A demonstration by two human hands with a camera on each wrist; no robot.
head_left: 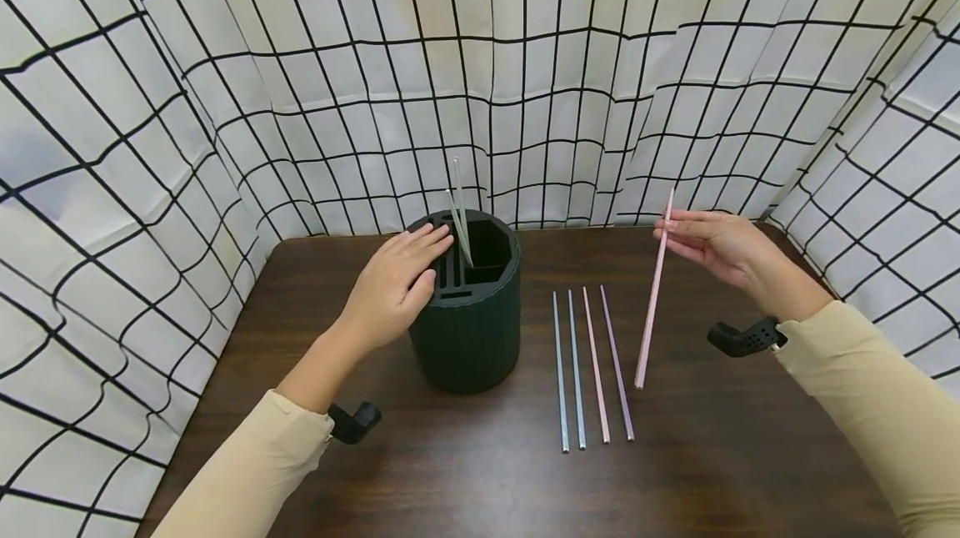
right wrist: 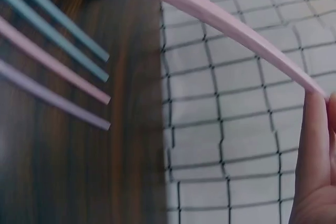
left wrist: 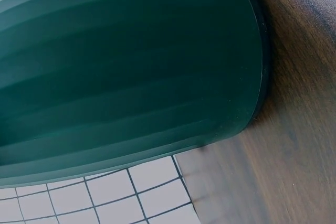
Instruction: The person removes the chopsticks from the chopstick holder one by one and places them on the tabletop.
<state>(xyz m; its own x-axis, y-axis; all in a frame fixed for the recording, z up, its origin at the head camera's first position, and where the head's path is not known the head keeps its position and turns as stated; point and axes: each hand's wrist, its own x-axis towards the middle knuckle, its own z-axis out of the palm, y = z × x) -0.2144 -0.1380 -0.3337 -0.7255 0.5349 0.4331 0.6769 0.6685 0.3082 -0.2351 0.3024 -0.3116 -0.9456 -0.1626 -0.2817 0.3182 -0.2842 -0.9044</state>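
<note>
My right hand (head_left: 712, 246) pinches a pink chopstick (head_left: 655, 296) between thumb and fingertips, near its upper end. The stick slants in the air above the table, thick end down. My left hand (head_left: 393, 279) rests on the left top edge of a dark green utensil holder (head_left: 468, 338), its fingers lying across the slotted part. Two pale, whitish chopsticks (head_left: 461, 225) stand in the holder's open compartment. Side by side on the table lie two blue chopsticks (head_left: 576, 371), a pink chopstick (right wrist: 52, 60) and a purple chopstick (head_left: 617, 367). Only the ribbed holder wall (left wrist: 131, 72) fills most of the left wrist view.
The brown wooden table (head_left: 465, 471) carries everything. A white curtain (head_left: 555, 87) with black grid lines hangs behind it and along both sides. Black wrist mounts (head_left: 356, 423) stick out from both sleeves.
</note>
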